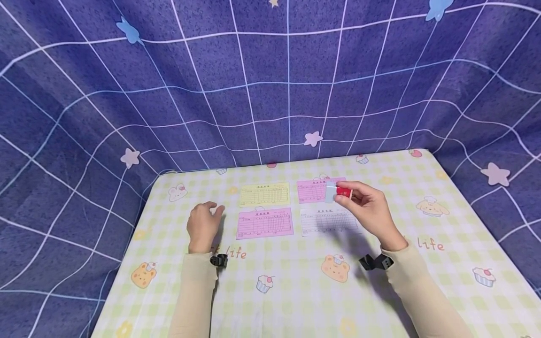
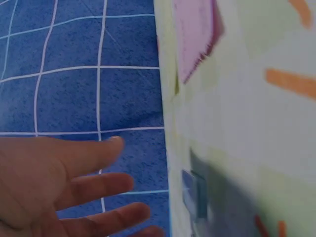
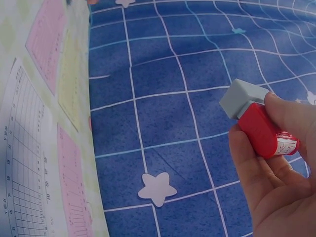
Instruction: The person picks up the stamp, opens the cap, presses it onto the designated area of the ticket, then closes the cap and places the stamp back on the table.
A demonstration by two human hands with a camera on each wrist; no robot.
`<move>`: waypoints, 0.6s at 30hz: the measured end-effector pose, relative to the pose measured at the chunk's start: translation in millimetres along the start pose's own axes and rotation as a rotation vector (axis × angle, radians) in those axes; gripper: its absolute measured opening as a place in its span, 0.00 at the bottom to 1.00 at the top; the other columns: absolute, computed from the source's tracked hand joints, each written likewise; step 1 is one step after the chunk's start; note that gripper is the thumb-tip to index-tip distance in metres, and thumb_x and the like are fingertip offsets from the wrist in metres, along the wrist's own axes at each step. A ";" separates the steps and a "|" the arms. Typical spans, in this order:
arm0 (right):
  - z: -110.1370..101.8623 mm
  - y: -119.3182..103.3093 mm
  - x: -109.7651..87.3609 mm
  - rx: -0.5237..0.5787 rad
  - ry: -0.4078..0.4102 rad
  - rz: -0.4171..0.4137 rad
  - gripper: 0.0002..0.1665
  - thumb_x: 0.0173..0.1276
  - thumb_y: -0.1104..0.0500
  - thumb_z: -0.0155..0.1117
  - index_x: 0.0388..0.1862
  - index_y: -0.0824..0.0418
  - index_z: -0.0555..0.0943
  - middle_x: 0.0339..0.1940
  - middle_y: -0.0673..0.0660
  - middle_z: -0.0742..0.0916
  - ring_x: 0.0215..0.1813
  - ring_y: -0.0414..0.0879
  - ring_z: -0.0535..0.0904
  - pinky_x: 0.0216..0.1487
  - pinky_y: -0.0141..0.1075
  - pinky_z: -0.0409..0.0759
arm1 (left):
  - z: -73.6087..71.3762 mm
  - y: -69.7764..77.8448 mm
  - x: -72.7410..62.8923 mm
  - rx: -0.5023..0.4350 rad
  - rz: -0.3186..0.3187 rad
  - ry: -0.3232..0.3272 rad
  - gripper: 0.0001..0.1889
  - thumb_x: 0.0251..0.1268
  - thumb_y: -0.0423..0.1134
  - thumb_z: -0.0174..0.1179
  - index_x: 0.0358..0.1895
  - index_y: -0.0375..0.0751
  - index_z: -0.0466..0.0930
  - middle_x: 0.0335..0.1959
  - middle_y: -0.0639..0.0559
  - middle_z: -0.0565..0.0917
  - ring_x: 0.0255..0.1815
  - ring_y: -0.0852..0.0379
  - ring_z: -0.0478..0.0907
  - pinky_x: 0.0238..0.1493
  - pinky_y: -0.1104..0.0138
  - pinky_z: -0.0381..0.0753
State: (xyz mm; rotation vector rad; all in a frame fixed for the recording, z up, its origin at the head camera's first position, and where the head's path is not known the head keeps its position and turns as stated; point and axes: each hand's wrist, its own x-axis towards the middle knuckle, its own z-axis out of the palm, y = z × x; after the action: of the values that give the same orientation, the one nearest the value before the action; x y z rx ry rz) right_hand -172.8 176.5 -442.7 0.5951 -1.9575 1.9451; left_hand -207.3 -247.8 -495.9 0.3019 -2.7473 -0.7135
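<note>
My right hand [image 1: 367,202] pinches a small red stamp [image 3: 257,129] with a grey cap between thumb and fingers. It is held above the table, overlapping the far-right pink form [image 1: 311,192] in the head view; a white label shows on its red end. Below this hand lies a white form [image 1: 314,224]. At the left, my left hand [image 1: 204,225] hovers beside the near pink form [image 1: 265,224], its fingers loosely extended in the left wrist view, holding nothing. A small blue-grey block [image 2: 195,195] is on the table near that hand, in its shadow.
Behind the near pink form lies a yellow form [image 1: 264,195]; the forms make two rows. A pale checked cloth [image 1: 291,300] with cartoon prints covers the table. A dark blue grid-patterned curtain [image 1: 270,103] hangs along its back and sides.
</note>
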 end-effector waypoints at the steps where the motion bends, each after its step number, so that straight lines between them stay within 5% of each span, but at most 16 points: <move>1: 0.0 -0.3 0.1 0.000 -0.001 0.001 0.20 0.63 0.83 0.68 0.55 0.79 0.84 0.37 0.51 0.91 0.33 0.36 0.83 0.35 0.25 0.82 | -0.5 1.3 0.2 -0.001 0.021 0.024 0.19 0.73 0.46 0.68 0.54 0.33 0.89 0.50 0.32 0.88 0.45 0.34 0.86 0.41 0.42 0.83; 5: -0.5 -0.8 0.0 -0.002 0.000 0.002 0.20 0.64 0.83 0.68 0.55 0.79 0.84 0.37 0.51 0.91 0.33 0.36 0.83 0.35 0.25 0.82 | -3.4 7.7 -0.5 -0.020 0.099 0.120 0.21 0.73 0.48 0.68 0.55 0.33 0.88 0.51 0.31 0.87 0.45 0.32 0.86 0.42 0.41 0.82; 18: -3.1 -0.8 1.2 -0.015 0.007 -0.001 0.19 0.64 0.82 0.68 0.55 0.78 0.84 0.38 0.50 0.92 0.36 0.36 0.85 0.38 0.26 0.84 | -0.9 39.6 -9.5 -0.232 0.379 0.315 0.32 0.63 0.51 0.76 0.63 0.32 0.83 0.65 0.32 0.81 0.71 0.29 0.73 0.68 0.34 0.70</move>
State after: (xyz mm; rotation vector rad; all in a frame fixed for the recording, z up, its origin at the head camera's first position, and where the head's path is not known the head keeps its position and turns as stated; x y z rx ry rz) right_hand -173.6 179.5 -441.4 0.5847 -1.9647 1.9278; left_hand -203.2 -211.8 -477.4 -0.1440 -2.3031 -0.7901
